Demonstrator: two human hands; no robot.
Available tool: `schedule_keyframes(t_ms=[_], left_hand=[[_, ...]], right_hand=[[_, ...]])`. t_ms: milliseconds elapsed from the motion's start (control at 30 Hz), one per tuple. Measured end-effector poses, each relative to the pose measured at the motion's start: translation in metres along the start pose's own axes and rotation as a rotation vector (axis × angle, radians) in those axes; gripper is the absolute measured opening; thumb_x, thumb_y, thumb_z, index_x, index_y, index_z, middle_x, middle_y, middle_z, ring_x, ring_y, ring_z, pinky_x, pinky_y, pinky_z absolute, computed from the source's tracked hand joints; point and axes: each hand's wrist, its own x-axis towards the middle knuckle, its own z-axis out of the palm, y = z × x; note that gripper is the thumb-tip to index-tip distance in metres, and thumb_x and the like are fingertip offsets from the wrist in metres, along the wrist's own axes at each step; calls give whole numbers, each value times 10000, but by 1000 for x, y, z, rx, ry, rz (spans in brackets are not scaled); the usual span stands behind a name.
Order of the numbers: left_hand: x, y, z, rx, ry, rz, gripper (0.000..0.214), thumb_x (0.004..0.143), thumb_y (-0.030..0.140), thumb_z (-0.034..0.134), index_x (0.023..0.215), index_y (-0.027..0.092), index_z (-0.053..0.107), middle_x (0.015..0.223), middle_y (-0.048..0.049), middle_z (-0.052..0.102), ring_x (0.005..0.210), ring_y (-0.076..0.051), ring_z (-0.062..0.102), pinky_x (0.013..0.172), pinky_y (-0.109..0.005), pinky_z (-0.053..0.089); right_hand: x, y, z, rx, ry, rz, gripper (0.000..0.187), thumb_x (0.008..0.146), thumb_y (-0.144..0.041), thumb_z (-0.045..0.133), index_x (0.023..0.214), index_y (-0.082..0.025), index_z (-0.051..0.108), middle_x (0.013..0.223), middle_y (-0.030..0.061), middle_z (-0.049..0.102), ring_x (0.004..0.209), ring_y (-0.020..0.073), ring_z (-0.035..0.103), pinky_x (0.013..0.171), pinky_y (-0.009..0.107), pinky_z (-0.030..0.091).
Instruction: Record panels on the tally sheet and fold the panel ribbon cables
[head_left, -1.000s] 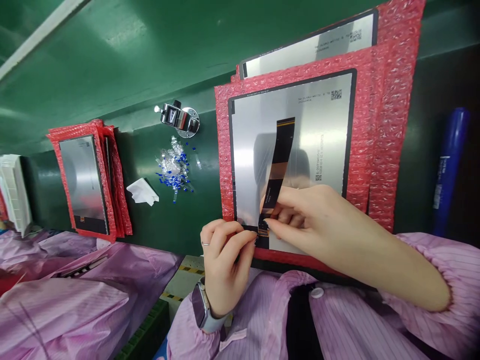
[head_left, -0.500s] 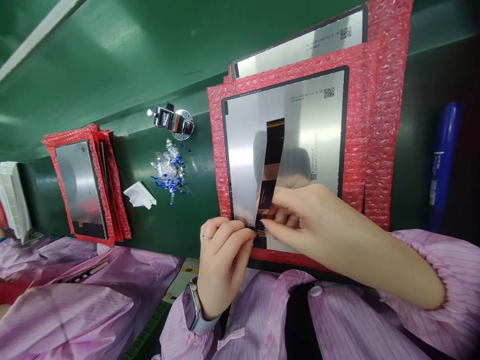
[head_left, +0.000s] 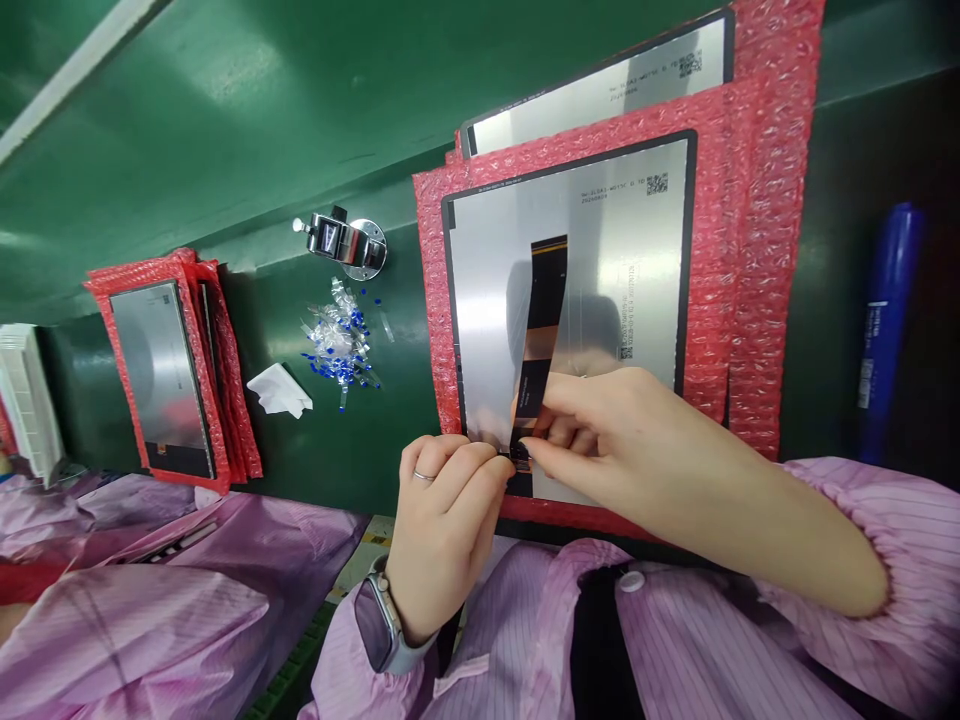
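Note:
A silver display panel [head_left: 491,260] with a dark rim lies back side up on red bubble wrap. From its near edge a black flex cable [head_left: 548,285] with a copper-coloured band stands up over the panel. My right hand [head_left: 600,425] pinches this cable near its lower end between thumb and fingers. Against the cable's base, at the panel's near edge, my left hand [head_left: 454,500] is closed with its fingertips pressed together. Whatever those fingertips grip is hidden.
Another panel [head_left: 570,110] on red bubble wrap [head_left: 780,200] lies beyond. Leftward are a metal tally counter [head_left: 341,240], a heap of clear blue-ended tabs [head_left: 341,340], a white cloth [head_left: 279,390] and stacked wrapped panels [head_left: 161,370]. A blue marker [head_left: 891,320] lies right; a co-worker's pink sleeve [head_left: 150,620] shows lower left.
My left hand has tilted slightly, its wrist shifting a little left while the fingertips stay at the cable's base. My right hand and the cable are almost unmoved.

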Motion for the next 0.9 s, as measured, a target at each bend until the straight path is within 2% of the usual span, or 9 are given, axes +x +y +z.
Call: schedule_keyframes(t_ms=[267, 600, 900], left_hand=[[1, -3, -1, -12, -14, 18, 181, 918, 54, 572, 1057, 169, 588, 1014, -35, 663, 975, -173, 523, 904, -382, 382], [7, -2, -3, 75, -54, 96, 148, 925, 61, 558, 1053, 132, 581, 1010, -54, 654, 997, -184, 509, 920, -376, 375], [7, -3, -2, 59, -42, 101, 168, 915, 49, 573, 1059, 134, 583, 1015, -54, 655, 995, -180, 518, 911, -369, 389]], right_hand=[[-1, 0, 0, -4, -8, -6, 113, 855, -118, 521, 803, -217, 528, 670, -82, 563, 560, 85, 493, 516, 289, 291], [0, 2, 2, 11, -4, -8, 135, 839, -91, 511, 803, -220, 527, 678, -77, 565, 557, 93, 502, 503, 294, 290], [-1, 1, 2, 22, 5, -20, 133, 831, -97, 514, 790, -222, 529, 670, -79, 562, 539, 90, 496, 491, 292, 299]])
